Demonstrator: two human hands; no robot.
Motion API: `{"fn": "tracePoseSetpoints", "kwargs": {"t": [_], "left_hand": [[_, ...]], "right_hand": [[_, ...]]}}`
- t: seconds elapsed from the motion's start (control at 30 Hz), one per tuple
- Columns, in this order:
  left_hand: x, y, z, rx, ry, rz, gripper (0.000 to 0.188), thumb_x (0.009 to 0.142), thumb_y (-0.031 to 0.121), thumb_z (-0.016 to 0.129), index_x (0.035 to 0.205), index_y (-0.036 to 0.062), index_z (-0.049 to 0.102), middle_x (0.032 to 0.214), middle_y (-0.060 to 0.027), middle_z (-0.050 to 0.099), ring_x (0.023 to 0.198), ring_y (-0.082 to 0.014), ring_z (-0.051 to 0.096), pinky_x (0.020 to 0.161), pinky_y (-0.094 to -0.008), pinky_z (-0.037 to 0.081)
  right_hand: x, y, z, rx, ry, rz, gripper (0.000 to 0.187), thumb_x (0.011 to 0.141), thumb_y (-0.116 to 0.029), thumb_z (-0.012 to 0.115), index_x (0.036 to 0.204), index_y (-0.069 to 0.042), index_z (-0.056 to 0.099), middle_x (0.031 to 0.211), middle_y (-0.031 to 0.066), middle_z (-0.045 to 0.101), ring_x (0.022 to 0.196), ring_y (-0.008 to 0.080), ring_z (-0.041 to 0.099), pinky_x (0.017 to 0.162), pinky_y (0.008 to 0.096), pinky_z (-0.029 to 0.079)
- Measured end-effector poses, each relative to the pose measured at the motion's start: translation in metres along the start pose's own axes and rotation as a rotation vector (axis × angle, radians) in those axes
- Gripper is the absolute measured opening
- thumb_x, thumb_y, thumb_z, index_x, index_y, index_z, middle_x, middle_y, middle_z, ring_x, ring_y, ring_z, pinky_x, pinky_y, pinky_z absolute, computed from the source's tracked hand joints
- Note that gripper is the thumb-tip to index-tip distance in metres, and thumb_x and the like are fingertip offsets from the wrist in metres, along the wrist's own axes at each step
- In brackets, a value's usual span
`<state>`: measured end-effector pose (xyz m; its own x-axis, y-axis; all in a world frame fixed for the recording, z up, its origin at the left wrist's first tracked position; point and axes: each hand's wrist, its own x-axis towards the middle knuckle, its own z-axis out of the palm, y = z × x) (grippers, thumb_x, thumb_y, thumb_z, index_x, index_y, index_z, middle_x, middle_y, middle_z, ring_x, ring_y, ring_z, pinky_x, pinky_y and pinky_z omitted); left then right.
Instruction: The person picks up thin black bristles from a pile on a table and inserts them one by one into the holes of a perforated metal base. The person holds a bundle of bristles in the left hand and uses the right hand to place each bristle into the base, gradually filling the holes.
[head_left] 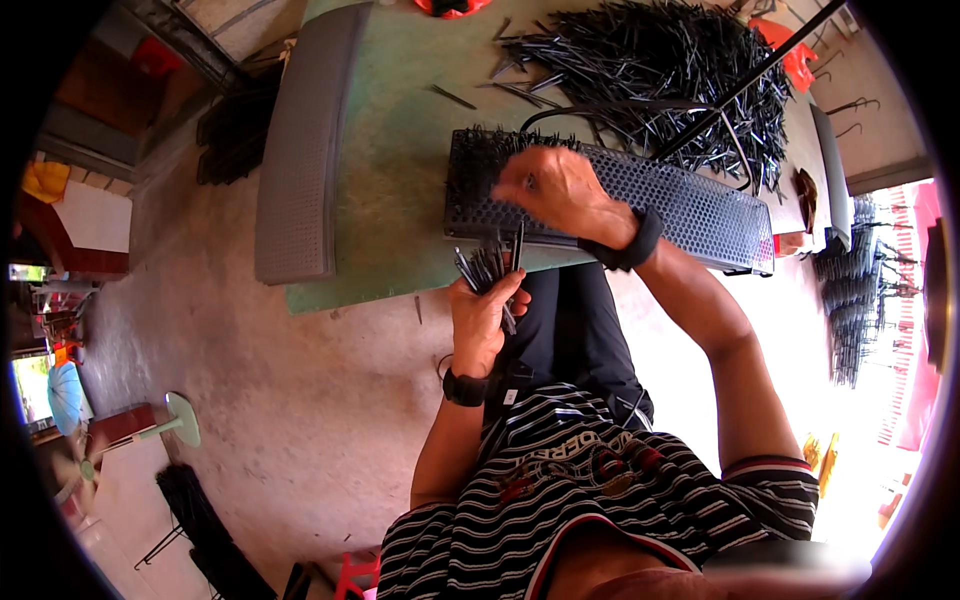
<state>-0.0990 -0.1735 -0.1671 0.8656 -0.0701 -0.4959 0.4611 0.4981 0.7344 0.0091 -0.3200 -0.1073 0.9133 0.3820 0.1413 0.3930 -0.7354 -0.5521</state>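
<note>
My left hand (482,318) is closed around a bunch of thin black sticks (486,266), held upright at the table's near edge, just below the rack. Above it, my right hand (555,188) hovers at the left part of a long perforated black rack (680,200). Its fingers point left and are smeared by motion, so what they hold, if anything, does not show. Many short black pieces (480,150) stand up from the holes at the rack's left end. Rows of bare holes fill the rack's middle and right.
Beyond the rack lies a big heap of black sticks (680,70) on the green table (400,150). A grey perforated panel (305,150) lies along the left edge. A dark pole (775,60) slants over the heap. A pale green fan (183,420) stands on the floor at left.
</note>
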Motion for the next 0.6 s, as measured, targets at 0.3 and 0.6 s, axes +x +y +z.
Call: {"fn": "tracePoseSetpoints", "kwargs": {"t": [0.3, 0.6], "left_hand": [[0.003, 0.000, 0.002, 0.061, -0.168, -0.026, 0.024, 0.077, 0.002, 0.068, 0.100, -0.0027, 0.061, 0.076, -0.0078, 0.064, 0.057, -0.0147, 0.060, 0.049, -0.0259, 0.048], [0.007, -0.010, -0.010, -0.076, -0.236, -0.121, 0.027, 0.081, 0.001, 0.063, 0.107, -0.0010, 0.058, 0.086, -0.0101, 0.064, 0.068, -0.0202, 0.065, 0.057, -0.0296, 0.054]], "right_hand": [[-0.023, 0.018, 0.015, 0.664, -0.246, 0.233, 0.014, 0.082, -0.013, 0.065, 0.084, 0.001, 0.066, 0.073, 0.0037, 0.066, 0.064, 0.0095, 0.059, 0.059, 0.0236, 0.047], [-0.014, 0.017, 0.003, 0.897, 0.068, 0.318, 0.017, 0.087, -0.016, 0.061, 0.085, 0.001, 0.065, 0.064, 0.0005, 0.060, 0.052, 0.0041, 0.050, 0.048, 0.0186, 0.040]]}}
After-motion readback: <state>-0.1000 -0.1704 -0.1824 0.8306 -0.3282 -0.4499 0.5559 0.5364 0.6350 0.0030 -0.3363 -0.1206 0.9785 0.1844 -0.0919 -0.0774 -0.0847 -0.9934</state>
